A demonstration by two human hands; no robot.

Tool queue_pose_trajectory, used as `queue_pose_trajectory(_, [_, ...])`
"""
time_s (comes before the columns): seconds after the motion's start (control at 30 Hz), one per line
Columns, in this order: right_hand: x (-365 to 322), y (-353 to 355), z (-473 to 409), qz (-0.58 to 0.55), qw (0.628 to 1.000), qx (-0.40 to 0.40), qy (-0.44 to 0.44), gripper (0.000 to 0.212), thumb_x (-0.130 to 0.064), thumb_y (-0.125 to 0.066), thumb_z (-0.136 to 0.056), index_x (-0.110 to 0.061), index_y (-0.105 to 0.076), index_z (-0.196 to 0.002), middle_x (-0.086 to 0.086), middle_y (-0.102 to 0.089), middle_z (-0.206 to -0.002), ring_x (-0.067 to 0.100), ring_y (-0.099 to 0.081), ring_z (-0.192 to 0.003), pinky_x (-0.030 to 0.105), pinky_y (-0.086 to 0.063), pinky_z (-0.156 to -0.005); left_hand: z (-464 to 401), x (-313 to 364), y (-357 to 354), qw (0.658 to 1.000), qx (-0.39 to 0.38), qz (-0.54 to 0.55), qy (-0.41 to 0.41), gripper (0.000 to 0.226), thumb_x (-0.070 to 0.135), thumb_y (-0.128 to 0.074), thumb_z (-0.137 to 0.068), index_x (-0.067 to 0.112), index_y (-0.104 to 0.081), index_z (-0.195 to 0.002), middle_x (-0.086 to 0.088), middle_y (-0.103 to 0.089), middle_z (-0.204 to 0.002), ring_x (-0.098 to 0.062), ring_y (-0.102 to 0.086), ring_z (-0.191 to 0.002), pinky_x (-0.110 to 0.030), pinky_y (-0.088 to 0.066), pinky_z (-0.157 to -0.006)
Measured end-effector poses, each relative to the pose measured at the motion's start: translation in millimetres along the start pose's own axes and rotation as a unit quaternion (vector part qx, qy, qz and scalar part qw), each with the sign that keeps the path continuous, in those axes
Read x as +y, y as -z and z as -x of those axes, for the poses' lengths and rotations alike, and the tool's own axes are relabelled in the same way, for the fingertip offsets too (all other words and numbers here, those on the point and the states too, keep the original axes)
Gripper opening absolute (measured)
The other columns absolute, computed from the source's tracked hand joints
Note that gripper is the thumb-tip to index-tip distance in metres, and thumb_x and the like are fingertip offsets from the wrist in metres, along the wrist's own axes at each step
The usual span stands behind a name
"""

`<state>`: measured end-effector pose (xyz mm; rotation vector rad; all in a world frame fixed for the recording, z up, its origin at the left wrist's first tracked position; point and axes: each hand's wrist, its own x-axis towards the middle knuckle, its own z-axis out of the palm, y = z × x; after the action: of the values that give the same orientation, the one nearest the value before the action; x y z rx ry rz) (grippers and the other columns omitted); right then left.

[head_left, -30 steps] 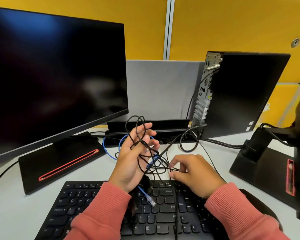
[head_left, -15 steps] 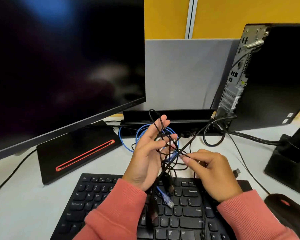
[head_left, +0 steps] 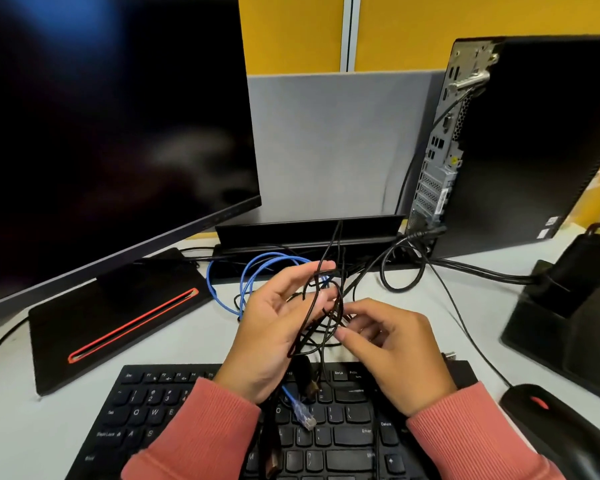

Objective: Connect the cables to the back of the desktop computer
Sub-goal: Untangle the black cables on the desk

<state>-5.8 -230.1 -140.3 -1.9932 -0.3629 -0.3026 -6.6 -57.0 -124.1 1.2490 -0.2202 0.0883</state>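
black thin cables sit tangled in my left hand at mid-frame, fingers curled loosely round the bundle, while my right hand pinches one strand beside it. below them a blue ethernet plug dangles over the keyboard, its blue cable looped on the desk behind. at upper right the desktop computer shows its rear panel; a power lead seems seated low down already. i judge most cables remain unplugged: sorting comes first.
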Motion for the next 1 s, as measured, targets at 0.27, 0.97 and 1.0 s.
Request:
queue_pose_trajectory(0.27, [-16.7, 13.6, -3.3, -0.045, 0.995, 0.071, 0.047, 0.056, -0.006, -0.066, -0.093, -0.046, -0.056, -0.132, -0.009, -0.068, -0.093, 0.017, -0.063, -0.064, 0.038, -0.058, -0.064, 2.6, -5.7, -1.8, 0.996, 0.046, -0.068, -0.029, 0.026, 0.007, -0.071, -0.089, 0.009, -0.075, -0.114, -0.007, -0.078, -0.113, -0.027, -0.077, -0.1, -0.031, -0.059, -0.089])
queue_pose_trajectory(0.97, [-47.8, 65.6, -76.4, -0.383, 0.861, 0.3, -0.148, 0.022, -0.009, -0.042, -0.101, -0.017, -0.058, -0.089, 0.001, -0.046, -0.052, 0.013, -0.03, -0.039, 0.019, -0.024, -0.041, 4.4, 13.8, -15.3, 0.985, 0.009, -0.132, -0.111, 0.013, 0.014, -0.055, -0.102, 0.008, -0.064, -0.11, -0.005, -0.074, -0.105, -0.017, -0.07, -0.081, -0.027, -0.056, -0.085])
queue_pose_trajectory(1.0, [-44.4, 66.2, -74.2, -0.386, 0.862, 0.275, -0.179, 0.023, -0.009, -0.043, -0.101, -0.017, -0.058, -0.087, 0.001, -0.045, -0.053, 0.013, -0.029, -0.038, 0.018, -0.022, -0.041, 4.3, 18.8, -16.0, 0.985, 0.013, -0.124, -0.122, 0.013, 0.013, -0.054, -0.102, 0.005, -0.062, -0.11, -0.005, -0.074, -0.105, -0.016, -0.069, -0.078, -0.025, -0.056, -0.082])
